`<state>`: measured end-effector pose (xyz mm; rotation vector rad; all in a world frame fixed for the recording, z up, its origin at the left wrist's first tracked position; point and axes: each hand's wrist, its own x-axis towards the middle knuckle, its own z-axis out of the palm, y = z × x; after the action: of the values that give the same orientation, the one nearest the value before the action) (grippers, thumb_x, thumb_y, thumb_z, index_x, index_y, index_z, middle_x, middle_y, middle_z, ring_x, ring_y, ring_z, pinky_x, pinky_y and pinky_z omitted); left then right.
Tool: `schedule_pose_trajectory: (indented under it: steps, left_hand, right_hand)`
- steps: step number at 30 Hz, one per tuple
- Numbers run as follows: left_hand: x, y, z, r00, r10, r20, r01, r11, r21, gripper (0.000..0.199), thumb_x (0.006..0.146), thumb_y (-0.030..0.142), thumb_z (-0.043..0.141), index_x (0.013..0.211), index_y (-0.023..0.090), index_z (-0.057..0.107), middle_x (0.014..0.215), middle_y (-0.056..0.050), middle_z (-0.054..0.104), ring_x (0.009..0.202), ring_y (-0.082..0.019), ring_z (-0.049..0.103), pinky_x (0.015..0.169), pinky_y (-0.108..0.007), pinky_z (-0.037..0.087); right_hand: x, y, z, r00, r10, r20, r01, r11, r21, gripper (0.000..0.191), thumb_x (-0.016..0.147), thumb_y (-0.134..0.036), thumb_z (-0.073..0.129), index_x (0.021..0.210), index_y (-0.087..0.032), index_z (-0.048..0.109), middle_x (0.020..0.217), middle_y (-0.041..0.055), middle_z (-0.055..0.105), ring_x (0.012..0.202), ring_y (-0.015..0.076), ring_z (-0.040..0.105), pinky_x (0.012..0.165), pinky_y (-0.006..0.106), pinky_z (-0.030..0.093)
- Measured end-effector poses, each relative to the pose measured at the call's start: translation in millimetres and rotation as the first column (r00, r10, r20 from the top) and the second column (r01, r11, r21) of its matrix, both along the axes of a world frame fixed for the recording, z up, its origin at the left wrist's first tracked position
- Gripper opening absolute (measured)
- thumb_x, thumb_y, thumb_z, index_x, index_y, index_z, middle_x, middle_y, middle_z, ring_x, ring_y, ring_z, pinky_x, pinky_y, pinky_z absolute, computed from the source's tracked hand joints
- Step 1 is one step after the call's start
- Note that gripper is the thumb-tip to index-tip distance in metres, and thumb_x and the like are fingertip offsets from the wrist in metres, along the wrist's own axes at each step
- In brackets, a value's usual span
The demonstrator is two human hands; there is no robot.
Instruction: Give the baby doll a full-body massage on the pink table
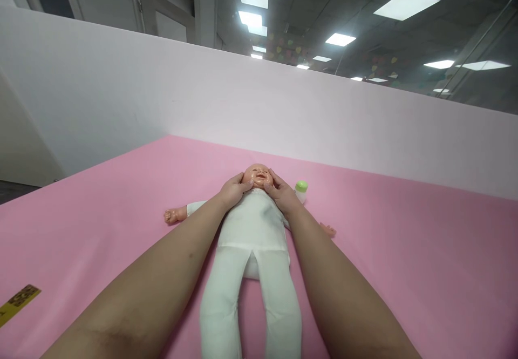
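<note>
A yellow label [19,304] lies nearest, at left on the pink desk [384,272]. The white-clothed doll [254,221] lies face up there, legs toward you. Your left hand [236,190] and right hand [283,192] cup its head, each grip half-curled around one side. Just beyond the right is a green-capped bottle [301,189], then a white partition [283,110].

"What shows?"
"Left hand [233,192] and right hand [284,194], both bare; left forearm [162,283] toward eight o'clock, right forearm [332,278] toward five, bare too."
"Markings?"
"One small round spot [190,255] on the left forearm, perhaps a mole."
</note>
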<state>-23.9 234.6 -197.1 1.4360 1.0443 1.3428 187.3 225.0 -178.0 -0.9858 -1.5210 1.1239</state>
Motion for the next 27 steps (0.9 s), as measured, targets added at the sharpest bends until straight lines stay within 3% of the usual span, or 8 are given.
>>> schedule_pose_trajectory:
  steps: [2, 6, 10, 14, 18, 23, 27]
  left_hand:
    - [-0.3, 0.6, -1.7, 0.995, -0.071, 0.077, 0.073, 0.997, -0.027, 0.071, 0.073, 0.062, 0.083, 0.129, 0.019, 0.072, 0.128, -0.013, 0.074, 0.120, -0.037, 0.068, 0.108, -0.047, 0.050]
    - [-1.1, 3.9, -5.4, 0.970, -0.171, 0.175, 0.181, 0.983, -0.041, 0.065, 0.080, 0.061, 0.078, 0.129, 0.019, 0.070, 0.130, -0.013, 0.073, 0.118, -0.034, 0.069, 0.106, -0.046, 0.051]
    - [-0.5, 4.7, -4.4, 0.975, -0.121, 0.186, 0.138, 0.987, -0.082, 0.065, 0.081, 0.063, 0.076, 0.128, 0.018, 0.071, 0.129, -0.014, 0.074, 0.118, -0.035, 0.069, 0.105, -0.048, 0.051]
    - [-0.6, -2.5, 3.2, 0.994, -0.062, 0.095, 0.067, 0.996, -0.057, 0.070, 0.080, 0.072, 0.073, 0.126, 0.019, 0.073, 0.126, -0.013, 0.075, 0.119, -0.036, 0.068, 0.106, -0.048, 0.050]
    - [-3.7, -8.2, 8.0, 0.996, -0.053, -0.072, 0.051, 0.998, -0.031, 0.074, 0.076, 0.070, 0.079, 0.131, 0.021, 0.070, 0.129, -0.011, 0.074, 0.120, -0.036, 0.068, 0.102, -0.043, 0.052]
    - [-4.9, -7.6, 9.6, 0.985, -0.031, -0.169, 0.027, 0.999, -0.027, 0.075, 0.073, 0.064, 0.085, 0.133, 0.024, 0.067, 0.130, -0.009, 0.074, 0.120, -0.034, 0.068, 0.099, -0.040, 0.054]
    - [-4.6, -7.1, 9.5, 0.979, -0.017, -0.205, 0.012, 1.000, -0.023, 0.073, 0.073, 0.063, 0.085, 0.133, 0.025, 0.068, 0.130, -0.008, 0.074, 0.118, -0.034, 0.069, 0.097, -0.040, 0.054]
  right_hand:
    - [1.6, 5.0, -5.1, 1.000, 0.008, -0.022, -0.008, 1.000, 0.011, 0.083, 0.085, -0.060, 0.080, 0.157, -0.032, 0.049, 0.157, 0.0007, 0.052, 0.145, 0.0240, 0.051, 0.125, 0.042, 0.040]
    - [1.5, 15.5, -15.6, 0.986, 0.075, -0.148, -0.082, 0.996, -0.041, 0.072, 0.094, -0.065, 0.067, 0.156, -0.033, 0.050, 0.154, 0.0003, 0.055, 0.139, 0.0235, 0.057, 0.118, 0.043, 0.049]
    - [-0.6, 21.0, -21.1, 0.986, 0.015, -0.166, -0.026, 0.997, -0.070, 0.067, 0.096, -0.066, 0.065, 0.153, -0.033, 0.054, 0.153, -0.0007, 0.056, 0.139, 0.0241, 0.058, 0.113, 0.042, 0.053]
    - [-0.9, 14.5, -15.2, 0.995, -0.025, -0.097, 0.023, 1.000, -0.021, 0.070, 0.093, -0.069, 0.067, 0.151, -0.032, 0.057, 0.151, 0.0004, 0.058, 0.140, 0.0267, 0.056, 0.117, 0.046, 0.050]
    - [-1.4, 1.0, -2.4, 0.999, -0.051, 0.007, 0.051, 0.999, 0.003, 0.080, 0.084, -0.062, 0.081, 0.154, -0.032, 0.054, 0.152, 0.0021, 0.057, 0.140, 0.0273, 0.055, 0.122, 0.045, 0.044]
    - [-6.9, -6.7, 4.1, 0.999, -0.024, 0.022, 0.023, 0.999, 0.023, 0.095, 0.076, -0.050, 0.091, 0.159, -0.032, 0.047, 0.150, 0.0030, 0.060, 0.133, 0.0252, 0.061, 0.118, 0.040, 0.049]
    - [-9.5, -5.9, 2.5, 0.995, -0.086, 0.055, 0.084, 0.996, 0.030, 0.094, 0.076, -0.051, 0.090, 0.158, -0.033, 0.048, 0.146, 0.0025, 0.063, 0.129, 0.0253, 0.064, 0.116, 0.042, 0.051]
